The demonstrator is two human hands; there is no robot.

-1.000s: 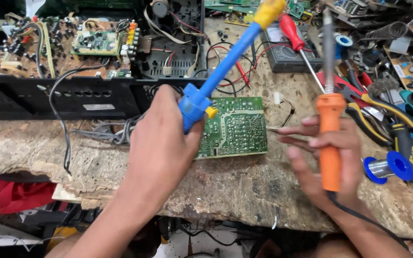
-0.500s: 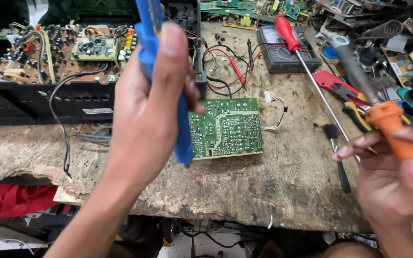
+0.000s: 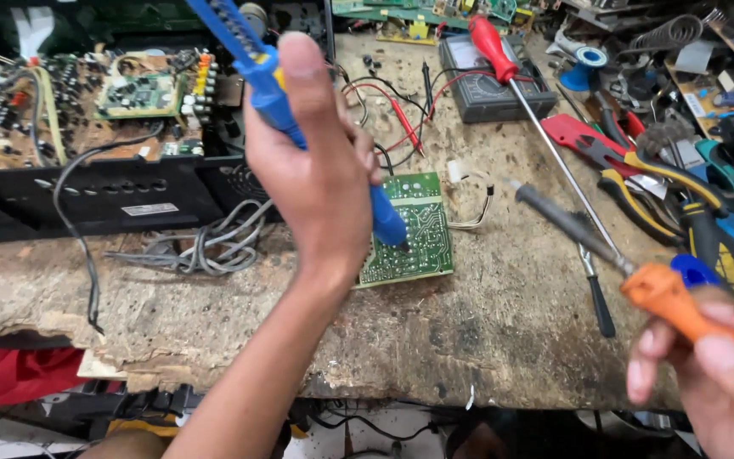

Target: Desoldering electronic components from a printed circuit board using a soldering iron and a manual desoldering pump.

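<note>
A white label and a meter's screen on a repair bench

A small white rectangular label (image 3: pixel 155 208) with dark print sits flat on the front face of the black chassis (image 3: pixel 61 204) at the bench's left, just right of a row of round openings. Near the top centre, a dark grey multimeter (image 3: pixel 494 89) lies on the worn bench top (image 3: pixel 503 340); its rectangular screen (image 3: pixel 467 53) is pale grey, sits at the meter's far end and is partly covered by the red handle of a long screwdriver (image 3: pixel 493 47) laid across it. The display is too small to tell whether it is lit. No packages or signs show.
</note>
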